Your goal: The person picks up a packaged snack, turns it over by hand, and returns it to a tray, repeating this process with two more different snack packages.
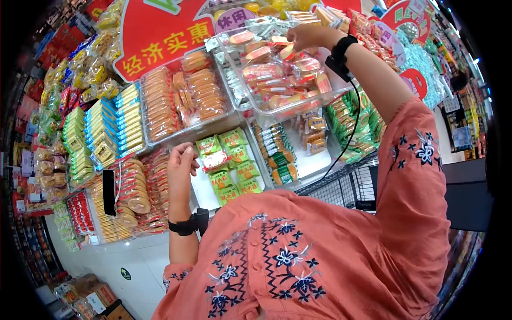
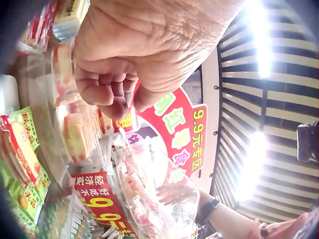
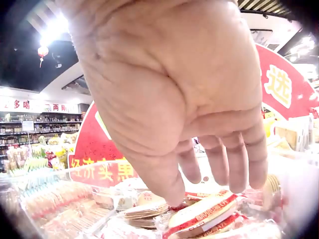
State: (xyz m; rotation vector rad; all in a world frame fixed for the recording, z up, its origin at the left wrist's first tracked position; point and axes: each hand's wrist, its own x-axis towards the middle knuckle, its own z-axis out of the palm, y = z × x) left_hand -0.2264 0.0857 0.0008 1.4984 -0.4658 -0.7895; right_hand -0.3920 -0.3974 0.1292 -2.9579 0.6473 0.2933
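Observation:
My right hand (image 1: 312, 37) reaches over the far side of a clear plastic bin (image 1: 282, 113) of red-and-white wrapped snack packs (image 1: 261, 72). In the right wrist view its fingers (image 3: 238, 164) point down, slightly bent and apart, just above a wrapped snack pack (image 3: 204, 216), holding nothing. My left hand (image 1: 183, 161) hovers with loosely bent fingers beside a white tray of green snack packets (image 1: 233, 137), nothing between finger and thumb. One red-and-white wrapped pack (image 1: 214, 160) lies on the green packets close to its fingertips.
Left of the clear bin stands a box of brown wrapped biscuits (image 1: 160, 109). Below it are long packs in green wrap (image 1: 277, 152) in another tray. A red sign (image 1: 160, 40) rises at the back. A black wire basket (image 1: 346, 186) stands near my body.

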